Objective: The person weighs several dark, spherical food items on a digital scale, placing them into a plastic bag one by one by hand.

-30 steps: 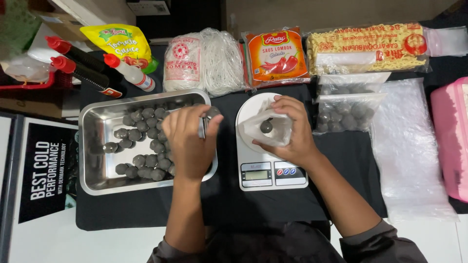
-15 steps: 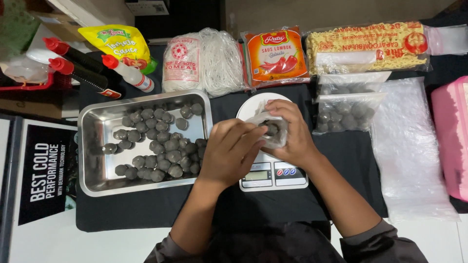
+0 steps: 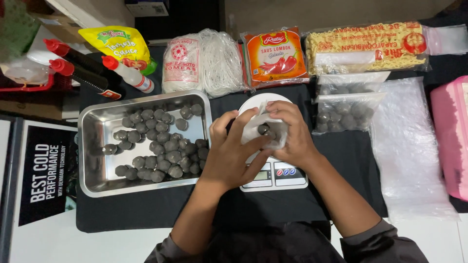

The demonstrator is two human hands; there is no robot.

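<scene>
A small clear plastic bag (image 3: 265, 127) with a few dark grey balls in it sits on the round white pan of a kitchen scale (image 3: 273, 175). My right hand (image 3: 290, 134) holds the bag's mouth on its right side. My left hand (image 3: 234, 156) reaches to the bag's opening from the left, its fingertips at the bag; whether it holds a ball is hidden. To the left stands a steel tray (image 3: 97, 134) with several dark grey balls (image 3: 163, 146) in it.
Two filled clear bags of balls (image 3: 343, 109) lie right of the scale, beside a stack of empty plastic bags (image 3: 407, 146). Sauce pouches, noodle packs and squeeze bottles (image 3: 73, 65) line the back. A pink box (image 3: 451, 136) stands at the far right.
My left hand has left the steel tray and moved right to the bag on the scale. My right hand has stayed on the bag.
</scene>
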